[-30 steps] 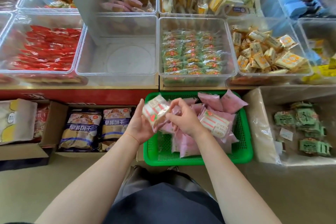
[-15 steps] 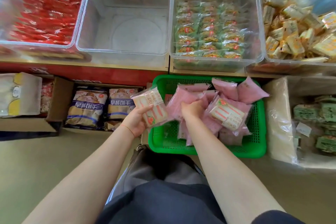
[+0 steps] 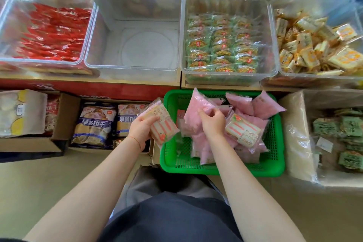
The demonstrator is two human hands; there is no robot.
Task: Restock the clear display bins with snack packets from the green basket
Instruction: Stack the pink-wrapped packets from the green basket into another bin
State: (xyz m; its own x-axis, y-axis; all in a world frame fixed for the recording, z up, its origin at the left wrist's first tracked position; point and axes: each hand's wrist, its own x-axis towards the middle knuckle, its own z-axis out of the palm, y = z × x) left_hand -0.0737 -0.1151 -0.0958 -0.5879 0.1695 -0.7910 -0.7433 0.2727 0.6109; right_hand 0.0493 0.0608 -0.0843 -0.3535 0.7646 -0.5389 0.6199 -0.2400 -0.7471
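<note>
The left hand (image 3: 141,128) gripped a stack of sandwich packets (image 3: 159,122) just beside the left rim of the green basket (image 3: 222,169), fingers (image 3: 151,119) curled over its top. The right hand (image 3: 213,122) pinched a pink packet (image 3: 196,112) above the heap in the basket. The empty clear bin (image 3: 135,45) sat on the shelf behind.
</note>
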